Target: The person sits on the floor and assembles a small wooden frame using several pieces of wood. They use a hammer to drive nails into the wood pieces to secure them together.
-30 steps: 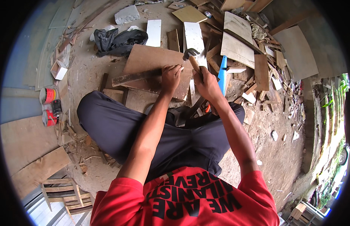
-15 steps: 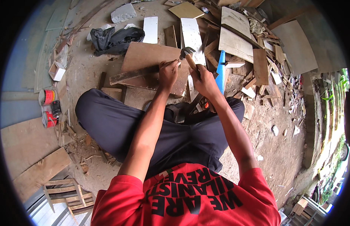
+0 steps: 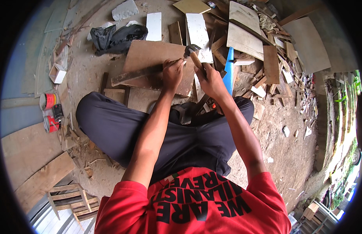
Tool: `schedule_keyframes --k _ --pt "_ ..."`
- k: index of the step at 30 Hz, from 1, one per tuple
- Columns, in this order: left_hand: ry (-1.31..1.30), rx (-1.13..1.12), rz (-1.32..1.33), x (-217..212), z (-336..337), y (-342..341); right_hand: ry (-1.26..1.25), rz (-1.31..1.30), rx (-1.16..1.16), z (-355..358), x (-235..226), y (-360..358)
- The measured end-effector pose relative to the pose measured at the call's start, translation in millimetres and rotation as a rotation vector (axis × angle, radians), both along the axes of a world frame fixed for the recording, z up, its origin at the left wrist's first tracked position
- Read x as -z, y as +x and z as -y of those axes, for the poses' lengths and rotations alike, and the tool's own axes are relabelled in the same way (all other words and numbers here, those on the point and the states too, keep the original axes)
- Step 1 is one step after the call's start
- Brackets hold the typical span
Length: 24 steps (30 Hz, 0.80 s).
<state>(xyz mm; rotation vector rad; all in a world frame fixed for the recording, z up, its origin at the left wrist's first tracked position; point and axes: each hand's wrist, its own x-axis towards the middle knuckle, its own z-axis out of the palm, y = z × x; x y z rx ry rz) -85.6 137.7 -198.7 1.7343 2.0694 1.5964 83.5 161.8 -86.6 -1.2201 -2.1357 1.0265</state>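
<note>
My right hand (image 3: 210, 81) is wrapped round the wooden handle of a hammer (image 3: 195, 59). The hammer's dark head is up beside the fingertips of my left hand (image 3: 173, 74). That hand is closed in a pinch, with a small pale bit showing at its fingertips; what it grips is too small to tell. A dark wooden strip (image 3: 136, 75) runs leftward from under the left hand, across a brown wooden board (image 3: 153, 52). The strip's right end is hidden by the hand. Both hands are above the board, in front of my crossed legs.
A blue-bladed saw (image 3: 229, 72) rests right of the hammer. White boards (image 3: 196, 33) and a black plastic bag (image 3: 120, 39) lie beyond. Scrap wood (image 3: 271, 64) is piled at the right. Red cans (image 3: 51, 100) stand on the left, and a wooden rack (image 3: 74, 199) is behind.
The hammer head has turned slightly beside the left fingertips. Both hands stay nearly in place, and the whole view has shifted a little.
</note>
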Motion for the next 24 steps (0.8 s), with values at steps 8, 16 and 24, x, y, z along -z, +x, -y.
schedule_keyframes --k 8,16,24 --pt "-0.017 -0.010 0.018 -1.2 -2.8 1.1 -0.052 0.029 0.026 1.3 -0.6 -0.2" --pt "0.017 -0.016 -0.036 -4.1 -0.2 0.8 0.018 0.029 -0.015 2.0 -1.4 -2.6" --pt "-0.018 -0.034 -0.114 11.6 -3.4 -2.2 0.113 0.004 -0.023 7.1 -10.3 -11.1"
